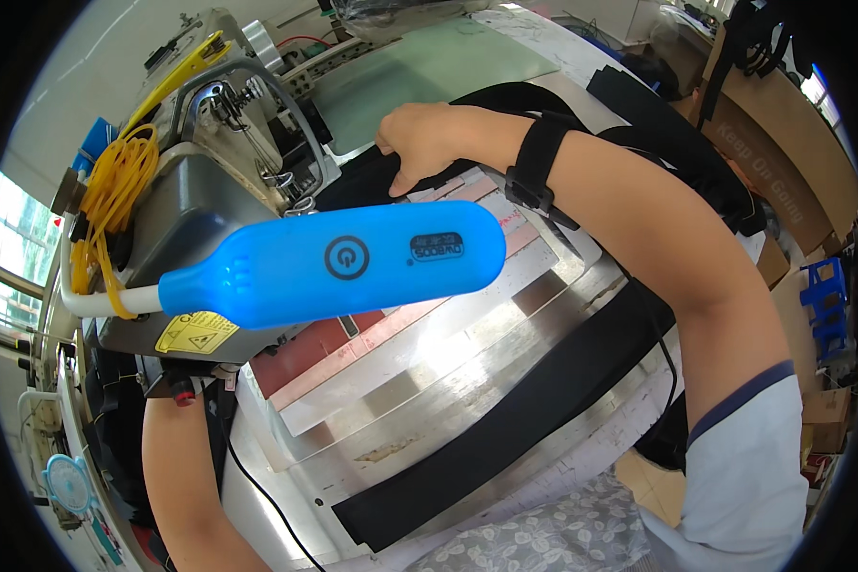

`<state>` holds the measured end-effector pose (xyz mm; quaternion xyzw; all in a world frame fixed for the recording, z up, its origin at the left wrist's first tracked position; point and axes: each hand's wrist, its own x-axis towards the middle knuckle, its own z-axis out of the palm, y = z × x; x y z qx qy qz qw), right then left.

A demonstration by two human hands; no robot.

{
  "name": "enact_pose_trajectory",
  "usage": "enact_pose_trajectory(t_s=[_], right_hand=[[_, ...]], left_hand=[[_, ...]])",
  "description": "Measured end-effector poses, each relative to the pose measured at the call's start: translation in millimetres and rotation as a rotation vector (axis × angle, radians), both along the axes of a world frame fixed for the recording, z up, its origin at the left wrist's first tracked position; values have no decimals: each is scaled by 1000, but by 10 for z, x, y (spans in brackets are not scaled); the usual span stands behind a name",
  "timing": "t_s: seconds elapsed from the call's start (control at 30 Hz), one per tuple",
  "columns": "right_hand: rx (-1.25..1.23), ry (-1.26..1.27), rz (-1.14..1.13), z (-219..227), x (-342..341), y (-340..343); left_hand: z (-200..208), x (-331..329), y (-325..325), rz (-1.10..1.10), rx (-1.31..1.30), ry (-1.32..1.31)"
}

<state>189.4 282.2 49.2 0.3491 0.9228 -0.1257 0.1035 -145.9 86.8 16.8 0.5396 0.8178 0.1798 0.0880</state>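
Observation:
My right hand (419, 143) lies palm down on a piece of black fabric (353, 183) just right of the needle of a grey sewing machine (200, 191). Its fingers are bent onto the cloth's edge, and a black strap (536, 162) wraps the wrist. My left forearm (176, 477) rises from the lower left and disappears under the machine, so the left hand is hidden. A blue oblong lamp-like device (353, 257) on a white stalk hangs close to the camera and covers part of the machine bed.
A long black strip (505, 419) lies across the shiny metal plates (429, 377) of the table. Beside them sits a reddish slatted template (319, 345). Yellow cord (114, 181) is coiled on the machine. A green mat (429, 67) lies behind; cardboard boxes (782, 153) stand right.

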Motion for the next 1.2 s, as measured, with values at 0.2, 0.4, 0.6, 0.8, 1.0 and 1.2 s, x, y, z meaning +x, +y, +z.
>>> enact_pose_trajectory(t_s=[0.2,0.4,0.6,0.8,1.0,1.2], right_hand=[[20,11,31,-70,-103,138],[101,180,50,-42,-7,150],[226,33,-52,-118,-162,160],[236,22,-60,-108,-124,165],[176,130,41,-121,-49,322],[138,99,14,-29,-24,400]], left_hand=[[23,-47,22,7,-4,9],[43,-86,52,7,-9,19],[74,-149,53,15,-20,39],[101,-196,23,12,-24,51],[212,-335,32,13,-57,78],[240,-422,11,28,-97,89]])
